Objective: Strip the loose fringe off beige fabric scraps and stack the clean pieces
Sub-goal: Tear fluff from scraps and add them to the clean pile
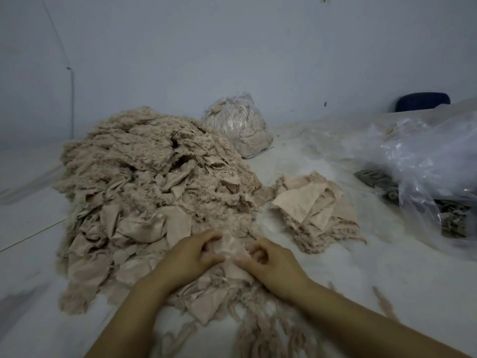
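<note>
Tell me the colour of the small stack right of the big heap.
Pale pinkish beige stack, head view.

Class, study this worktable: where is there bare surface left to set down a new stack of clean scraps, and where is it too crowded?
Free: the white tabletop left of the big scrap heap, and the near right patch between the right hand and the clear plastic bag. Crowded: the middle, where the heap nearly meets the small stack, and the near edge, strewn with loose fringe.

Bare forearms, sleeveless, no rings visible.
</note>
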`<state>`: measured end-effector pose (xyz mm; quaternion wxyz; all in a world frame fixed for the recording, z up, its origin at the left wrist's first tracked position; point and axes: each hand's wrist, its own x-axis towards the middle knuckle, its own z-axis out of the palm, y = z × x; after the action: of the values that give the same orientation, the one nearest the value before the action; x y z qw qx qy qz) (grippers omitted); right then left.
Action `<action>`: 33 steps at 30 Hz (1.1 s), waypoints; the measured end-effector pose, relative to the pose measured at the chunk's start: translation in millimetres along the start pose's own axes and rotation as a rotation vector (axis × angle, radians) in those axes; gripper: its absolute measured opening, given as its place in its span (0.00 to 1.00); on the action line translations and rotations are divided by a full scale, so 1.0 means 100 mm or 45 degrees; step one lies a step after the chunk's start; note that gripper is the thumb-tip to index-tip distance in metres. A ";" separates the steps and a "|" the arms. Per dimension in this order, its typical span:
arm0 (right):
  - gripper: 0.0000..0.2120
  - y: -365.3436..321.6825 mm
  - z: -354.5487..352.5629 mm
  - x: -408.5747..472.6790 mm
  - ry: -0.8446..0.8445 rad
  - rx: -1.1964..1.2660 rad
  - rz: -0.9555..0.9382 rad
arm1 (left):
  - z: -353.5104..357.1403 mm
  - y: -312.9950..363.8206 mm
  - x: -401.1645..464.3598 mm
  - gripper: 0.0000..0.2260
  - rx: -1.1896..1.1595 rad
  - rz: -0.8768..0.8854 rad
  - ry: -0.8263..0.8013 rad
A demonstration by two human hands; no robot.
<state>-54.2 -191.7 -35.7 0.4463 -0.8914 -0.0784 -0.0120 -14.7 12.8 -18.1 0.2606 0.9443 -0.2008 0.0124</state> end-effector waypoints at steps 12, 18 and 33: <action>0.05 -0.10 -0.21 0.09 -0.069 0.509 -0.165 | -0.07 0.16 0.18 0.23 -0.242 0.119 -0.033; 0.08 -0.19 -0.15 0.09 -0.244 0.992 0.235 | 0.09 0.37 0.33 0.12 -0.528 0.207 0.029; 0.10 -0.09 -0.17 0.12 0.015 1.404 0.216 | 0.25 0.39 0.22 0.07 -1.550 -0.064 0.270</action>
<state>-42.9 -198.8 -17.3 0.8463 -0.5290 0.0013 0.0618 -11.4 -38.7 -17.5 0.7715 0.6241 -0.1225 -0.0167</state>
